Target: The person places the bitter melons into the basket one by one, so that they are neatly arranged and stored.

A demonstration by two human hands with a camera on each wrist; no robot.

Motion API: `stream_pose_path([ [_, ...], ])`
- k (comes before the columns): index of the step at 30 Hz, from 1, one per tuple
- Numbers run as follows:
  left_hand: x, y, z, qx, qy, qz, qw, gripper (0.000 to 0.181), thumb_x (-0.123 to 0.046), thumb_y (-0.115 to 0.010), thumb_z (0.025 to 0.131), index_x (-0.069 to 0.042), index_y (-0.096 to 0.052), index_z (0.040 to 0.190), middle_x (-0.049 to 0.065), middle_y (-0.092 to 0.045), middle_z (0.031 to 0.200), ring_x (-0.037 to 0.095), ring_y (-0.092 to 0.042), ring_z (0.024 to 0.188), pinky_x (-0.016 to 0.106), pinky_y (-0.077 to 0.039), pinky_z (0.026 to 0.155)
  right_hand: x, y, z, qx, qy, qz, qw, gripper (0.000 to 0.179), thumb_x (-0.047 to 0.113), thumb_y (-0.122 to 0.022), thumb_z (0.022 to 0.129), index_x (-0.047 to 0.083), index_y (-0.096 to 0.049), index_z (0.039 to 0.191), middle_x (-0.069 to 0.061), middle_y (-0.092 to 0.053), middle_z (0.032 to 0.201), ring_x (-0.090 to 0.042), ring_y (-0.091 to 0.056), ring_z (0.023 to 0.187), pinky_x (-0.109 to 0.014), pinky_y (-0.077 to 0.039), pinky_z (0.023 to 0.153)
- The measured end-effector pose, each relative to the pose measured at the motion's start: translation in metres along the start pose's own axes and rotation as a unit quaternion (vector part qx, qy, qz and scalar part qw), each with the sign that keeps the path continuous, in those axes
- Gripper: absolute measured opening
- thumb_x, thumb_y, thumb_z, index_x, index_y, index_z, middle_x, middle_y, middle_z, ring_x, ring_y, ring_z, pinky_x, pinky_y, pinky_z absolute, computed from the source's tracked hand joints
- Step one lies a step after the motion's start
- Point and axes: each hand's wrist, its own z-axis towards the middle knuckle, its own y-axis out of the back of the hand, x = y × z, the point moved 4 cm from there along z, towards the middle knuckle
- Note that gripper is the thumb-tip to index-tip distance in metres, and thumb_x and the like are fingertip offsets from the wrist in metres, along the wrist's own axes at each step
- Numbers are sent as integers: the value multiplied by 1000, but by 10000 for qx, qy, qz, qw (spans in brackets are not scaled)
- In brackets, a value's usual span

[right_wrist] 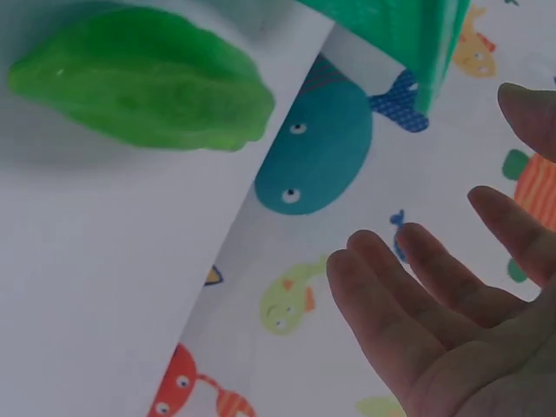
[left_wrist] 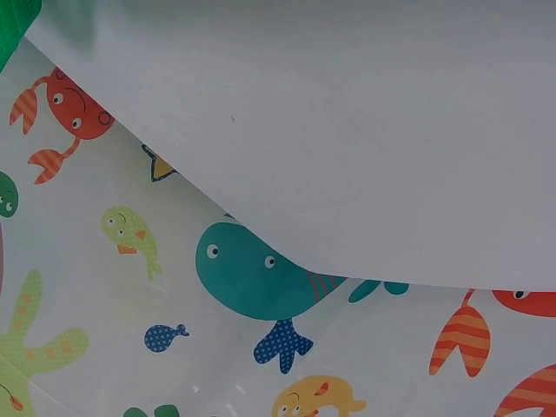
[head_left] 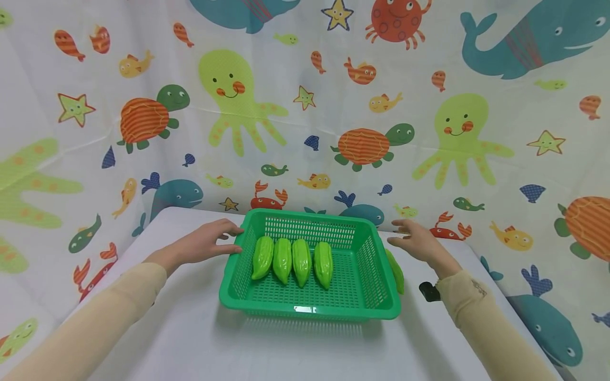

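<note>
A green plastic basket (head_left: 305,309) with mesh walls sits on the white table. Several glossy green bitter melons (head_left: 301,263) lie side by side in its left and middle part, pointed ends toward me. At the basket's left rim, my left hand (head_left: 202,243) has its fingertips right at the edge, fingers loosely bent and thumb apart. My right hand (head_left: 421,244) hovers just beyond the right rim with fingers spread and nothing held. Below it, outside the basket, another bitter melon (right_wrist: 148,82) lies on the table, partly hidden by the basket wall in the head view.
The white tabletop (head_left: 190,328) ends at a back edge close behind the basket. A curtain (head_left: 305,116) printed with sea animals hangs behind and at both sides. A black wrist device (head_left: 430,291) shows at the right sleeve.
</note>
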Motion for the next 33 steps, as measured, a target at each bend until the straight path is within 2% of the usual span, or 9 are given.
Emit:
stream_pose_path([
  [10,1,0,0,22,5,-4,10000,62,-44,-68,91,1,-57,131,16,-57,127,38,-57,116,48,-53,94,-30,-12,-3,275,-270,78,9992,66,35,-63,95,4,-37,147,-30,-39,145,-51,-42,128,-66,-45,94],
  [18,2,-1,1,42,9,-3,10000,62,-44,-67,91,1,-56,132,16,-57,127,38,-57,116,48,-53,93,-43,-22,-4,449,-392,-45,9982,67,36,-64,94,5,-38,147,-31,-40,144,-52,-42,127,-68,-44,93],
  [21,2,-1,1,37,10,21,10000,62,-44,-67,91,1,-57,131,15,-57,126,37,-57,115,48,-53,93,-48,-26,-4,469,-504,-9,9976,68,37,-64,94,6,-37,148,-31,-40,144,-52,-42,127,-69,-44,93],
  [33,-1,1,0,13,-30,-8,10000,61,-42,-68,91,3,-57,130,15,-58,125,37,-56,116,49,-52,94,-67,-41,-6,519,-534,267,9969,68,35,-65,93,7,-36,149,-31,-39,145,-51,-43,127,-67,-44,94],
])
